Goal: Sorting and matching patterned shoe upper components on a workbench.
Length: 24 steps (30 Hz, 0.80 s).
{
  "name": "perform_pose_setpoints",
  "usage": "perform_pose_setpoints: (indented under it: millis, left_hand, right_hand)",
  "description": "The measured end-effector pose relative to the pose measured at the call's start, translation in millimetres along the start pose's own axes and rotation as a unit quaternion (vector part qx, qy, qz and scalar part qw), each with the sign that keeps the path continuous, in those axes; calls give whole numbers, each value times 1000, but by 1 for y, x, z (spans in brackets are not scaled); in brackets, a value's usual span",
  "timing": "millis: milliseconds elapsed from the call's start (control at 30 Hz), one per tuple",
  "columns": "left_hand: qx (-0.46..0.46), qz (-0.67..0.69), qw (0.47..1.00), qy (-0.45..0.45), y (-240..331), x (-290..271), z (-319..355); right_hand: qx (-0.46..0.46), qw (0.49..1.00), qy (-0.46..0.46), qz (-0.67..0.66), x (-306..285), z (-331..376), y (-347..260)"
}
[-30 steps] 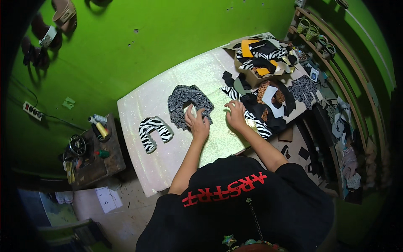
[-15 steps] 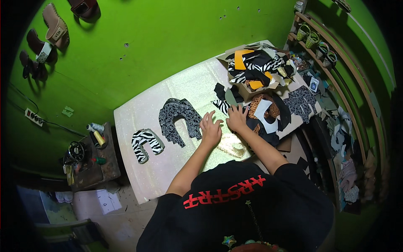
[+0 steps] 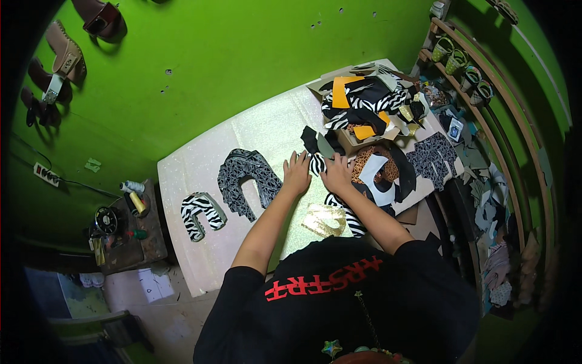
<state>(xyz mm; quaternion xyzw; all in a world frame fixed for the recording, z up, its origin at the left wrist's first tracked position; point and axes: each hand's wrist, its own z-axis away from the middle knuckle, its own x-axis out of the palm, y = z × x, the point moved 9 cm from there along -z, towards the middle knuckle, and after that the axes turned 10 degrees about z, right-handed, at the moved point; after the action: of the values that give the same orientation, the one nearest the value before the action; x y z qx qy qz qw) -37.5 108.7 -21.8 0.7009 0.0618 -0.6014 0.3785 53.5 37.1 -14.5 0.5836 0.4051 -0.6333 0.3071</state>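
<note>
My left hand [image 3: 297, 174] lies with its fingers spread at the left edge of a small zebra-striped piece [image 3: 317, 163]. From the right, my right hand [image 3: 337, 174] touches the same piece, fingers apart and pressed down. Black scraps [image 3: 310, 139] and a grey-green scrap [image 3: 325, 145] lie just beyond my fingertips. A curved zebra-striped strip [image 3: 353, 223] runs partly beneath my right forearm, beside a shiny gold U-shaped piece [image 3: 325, 220]. Left of my left hand are a stack of black-and-grey patterned U-shaped pieces [image 3: 245, 168] and a zebra-striped U-shaped stack [image 3: 202, 206].
An open box [image 3: 354, 142] heaped with scraps stands at the table's far right. Leopard-print pieces [image 3: 368, 162], a white piece [image 3: 373, 182] and grey patterned pieces [image 3: 431, 159] lie nearby. Left of the pale glittery sheet [image 3: 194, 161] is a small stand [image 3: 148, 227] with thread spools. A wooden rack [image 3: 467, 100] flanks the right.
My left hand has moved away from me to the small zebra-striped piece, which sits between both hands. More of the curved zebra-striped strip now shows near my right forearm.
</note>
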Motion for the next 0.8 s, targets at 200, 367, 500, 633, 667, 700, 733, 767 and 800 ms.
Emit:
perform_pose_setpoints:
  millis: [200, 367, 500, 633, 667, 700, 733, 767, 800]
  left_hand:
    - [8, -8, 999, 49, -8, 0, -14]
    - [-10, 10, 999, 52, -1, -15, -20]
    - [-39, 2, 997, 74, -4, -31, -17]
    - [-82, 135, 982, 102, -22, -42, -3]
    - [-81, 136, 982, 102, -22, -45, 1]
    - [-89, 155, 978, 109, -23, -49, 5]
    - [-96, 174, 973, 116, -24, -53, 10]
    - [-94, 202, 967, 125, -23, -58, 14]
    - [-92, 203, 967, 125, -20, -63, 19]
  right_hand:
    - [11, 1000, 20, 19, -5, -10, 4]
    - [-4, 999, 37, 7, 1, -10, 0]
    - [-3, 997, 75, -21, -5, -10, -2]
    - [-7, 983, 97, -157, -14, -14, 2]
    - [2, 974, 105, -202, -17, -14, 5]
    - [15, 966, 131, -222, -23, -14, 9]
    - [15, 966, 133, -222, -22, -15, 11]
    - [19, 946, 147, -289, -23, -16, 16]
    - [24, 921, 160, -353, -25, -16, 21]
